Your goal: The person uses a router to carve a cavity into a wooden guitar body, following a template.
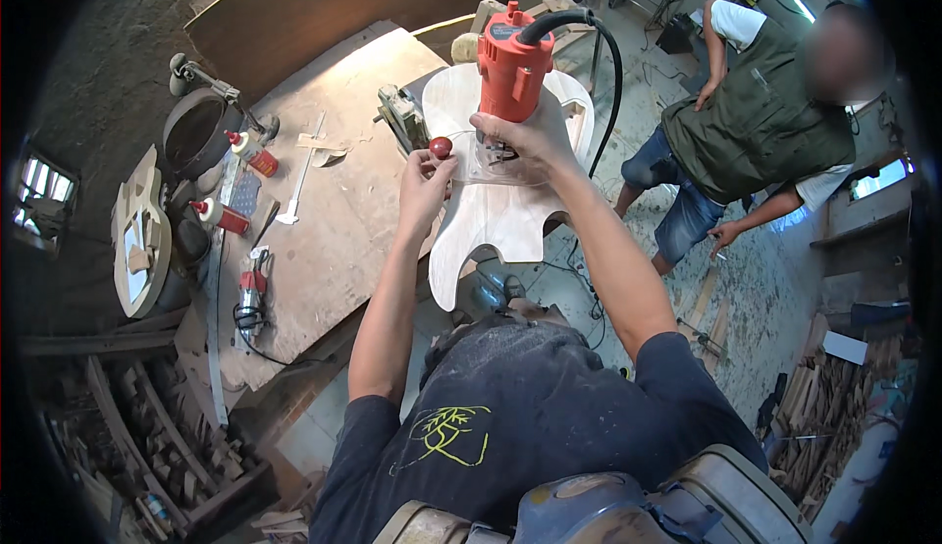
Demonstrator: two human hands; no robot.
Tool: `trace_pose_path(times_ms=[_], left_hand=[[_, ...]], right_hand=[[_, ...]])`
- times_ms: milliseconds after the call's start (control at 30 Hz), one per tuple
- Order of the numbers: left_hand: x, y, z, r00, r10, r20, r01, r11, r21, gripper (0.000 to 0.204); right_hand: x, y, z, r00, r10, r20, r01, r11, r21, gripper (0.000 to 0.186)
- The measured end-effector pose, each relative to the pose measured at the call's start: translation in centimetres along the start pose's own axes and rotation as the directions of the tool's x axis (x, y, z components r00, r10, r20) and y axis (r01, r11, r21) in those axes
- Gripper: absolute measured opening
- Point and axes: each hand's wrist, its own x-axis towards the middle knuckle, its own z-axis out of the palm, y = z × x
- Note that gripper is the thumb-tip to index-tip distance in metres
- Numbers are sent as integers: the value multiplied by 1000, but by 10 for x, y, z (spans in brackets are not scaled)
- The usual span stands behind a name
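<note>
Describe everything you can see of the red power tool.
The upright red power tool has a cylindrical, plastic-looking housing with a thick black cable leaving its top. Its clear base plate lies over pale, guitar-shaped wood. The right hand has its grip on the lower part; the left hand holds a round red knob beside the base. Whether it runs is unclear.

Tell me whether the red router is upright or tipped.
Upright: the router has its clear base down on the wood, and its cable leaves from the top.

Glossy knob (441, 148), matt wooden body (491, 215)
</note>
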Motion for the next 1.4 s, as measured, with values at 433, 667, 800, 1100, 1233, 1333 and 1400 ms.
trace_pose_path(times_ms=[433, 667, 800, 1100, 1233, 1333, 1400], left_hand=[[-4, -3, -3, 999, -29, 39, 29, 1000, 11, 23], [-10, -1, -4, 999, -4, 40, 4, 1000, 0, 20], [-10, -2, -5, 999, -9, 50, 9, 1000, -1, 19], [-10, -6, -4, 999, 2, 48, -3, 1000, 11, 18], [-10, -7, -5, 999, -2, 52, 0, 1000, 26, 18], [-11, -3, -6, 999, -1, 51, -2, 998, 58, 19], [-10, -4, -8, 997, -10, 74, 6, 999, 45, 19]], right_hand=[[-13, -15, 4, 993, 116, 2, -116, 993, 32, 61], [-17, -10, 5, 997, 75, -21, -74, 997, 33, 65], [-18, -12, 5, 996, 83, -34, -81, 996, 46, 67], [-21, -14, 3, 997, 70, -27, -70, 997, 29, 66], [-22, -15, 2, 998, 68, -5, -67, 997, 49, 66], [-21, -17, 2, 999, 43, 9, -44, 998, 47, 67], [-21, -15, 2, 1000, 26, 5, -26, 999, 34, 67]])
